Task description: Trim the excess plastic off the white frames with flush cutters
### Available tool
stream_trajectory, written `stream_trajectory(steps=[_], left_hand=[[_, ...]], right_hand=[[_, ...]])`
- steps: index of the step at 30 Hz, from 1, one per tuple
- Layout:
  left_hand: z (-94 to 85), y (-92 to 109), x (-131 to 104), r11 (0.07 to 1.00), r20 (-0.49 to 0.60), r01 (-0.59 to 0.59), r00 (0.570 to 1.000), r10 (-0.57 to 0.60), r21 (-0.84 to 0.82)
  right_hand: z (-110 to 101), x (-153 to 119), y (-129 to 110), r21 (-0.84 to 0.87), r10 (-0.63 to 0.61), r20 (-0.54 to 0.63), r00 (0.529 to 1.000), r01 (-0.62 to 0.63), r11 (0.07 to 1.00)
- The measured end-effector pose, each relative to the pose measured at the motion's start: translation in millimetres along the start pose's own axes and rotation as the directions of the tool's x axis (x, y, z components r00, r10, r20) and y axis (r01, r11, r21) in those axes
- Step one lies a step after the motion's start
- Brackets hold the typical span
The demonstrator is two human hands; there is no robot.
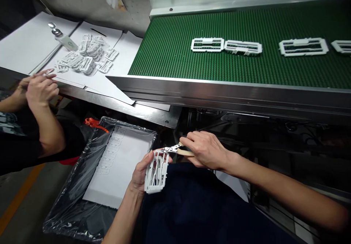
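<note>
Near the middle of the head view, my left hand (142, 171) is wrapped round white slotted plastic frames (155, 174), held roughly upright; more than one seems to be in the grip. My right hand (207, 149) is closed on the pale handles of small scissors-like cutters (189, 152). The metal tips of the cutters reach the top edge of the frames, beside my left fingertips. Whether the blades touch plastic is too small to tell.
A green conveyor belt (164, 46) with metal sides carries several white frames (207, 45). At left, another person's hands (42, 87) are beside a pile of white parts (91, 52). A plastic-lined black tray (71, 196) holds a white sheet (123, 163) beside an orange tool (94, 122).
</note>
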State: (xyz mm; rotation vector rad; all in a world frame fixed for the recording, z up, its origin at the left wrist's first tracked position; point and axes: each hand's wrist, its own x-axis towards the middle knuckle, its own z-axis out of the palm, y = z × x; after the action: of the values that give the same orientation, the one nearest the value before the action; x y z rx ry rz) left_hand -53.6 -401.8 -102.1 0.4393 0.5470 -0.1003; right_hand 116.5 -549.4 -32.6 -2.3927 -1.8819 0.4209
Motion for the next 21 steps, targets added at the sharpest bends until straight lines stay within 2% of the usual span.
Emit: stream_trajectory(steps=[11,21], left_hand=[[1.1,2,2,1.000,-0.048,0.016,0.999,-0.016,0.001],[2.6,3,2,1.000,-0.052,0.022,0.998,-0.022,-0.007]], right_hand=[[6,4,4,-0.030,-0.030,-0.054,0.998,0.028,0.999],[10,2,2,0.234,0.146,-0.044,0.988,-0.132,0.963]])
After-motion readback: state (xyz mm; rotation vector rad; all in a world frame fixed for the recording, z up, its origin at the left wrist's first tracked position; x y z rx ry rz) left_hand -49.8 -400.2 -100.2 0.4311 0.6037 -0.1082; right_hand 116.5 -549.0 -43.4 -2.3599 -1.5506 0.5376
